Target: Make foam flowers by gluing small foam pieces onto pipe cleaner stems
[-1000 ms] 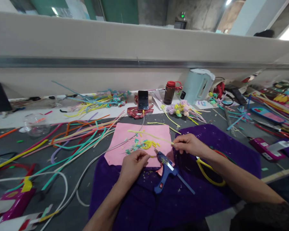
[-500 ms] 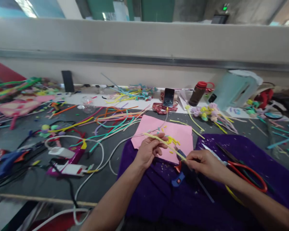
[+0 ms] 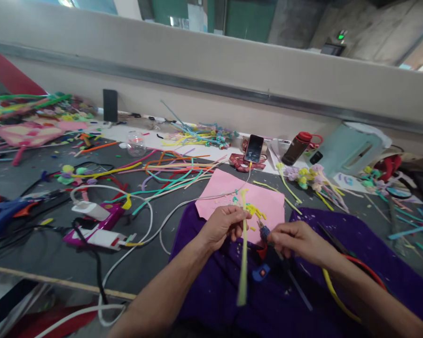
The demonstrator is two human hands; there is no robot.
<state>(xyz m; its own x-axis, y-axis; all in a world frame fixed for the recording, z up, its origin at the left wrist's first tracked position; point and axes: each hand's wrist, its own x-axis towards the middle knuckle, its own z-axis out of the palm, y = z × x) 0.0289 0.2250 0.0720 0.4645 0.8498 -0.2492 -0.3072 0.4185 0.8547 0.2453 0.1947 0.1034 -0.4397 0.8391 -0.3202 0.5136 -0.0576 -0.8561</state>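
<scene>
While my left hand [image 3: 223,226] pinches a yellow-green pipe cleaner [image 3: 243,253] that runs nearly upright past my fingers and blurs at its lower end, my right hand [image 3: 296,238] sits closed just beside it on the blue glue gun [image 3: 264,251]; can't tell exactly how those fingers wrap it. Both hands are over the purple cloth [image 3: 373,263], at the near edge of the pink sheet [image 3: 232,195], which carries small yellow and teal cuttings [image 3: 253,209]. Red-handled scissors [image 3: 352,256] and a yellow loop [image 3: 333,291] lie on the cloth under my right forearm, partly hidden. A white cable [image 3: 141,239] curls left of the cloth, near a magenta-and-white pack [image 3: 95,230]. Loose coloured pipe cleaners [image 3: 169,176] fan out behind the sheet. Further back: phone [image 3: 254,148] propped on a red stand, dark bottle with red cap [image 3: 295,148], pale blue kettle [image 3: 352,149], a bunch of pastel flowers [image 3: 305,172], clear jar [image 3: 136,143]. Another blue glue gun [image 3: 2,211] is far left. Surface is a dark grey worktable [image 3: 38,253], heavily cluttered, backed by a beige wall [image 3: 183,56] with a metal strip; green panels above.
</scene>
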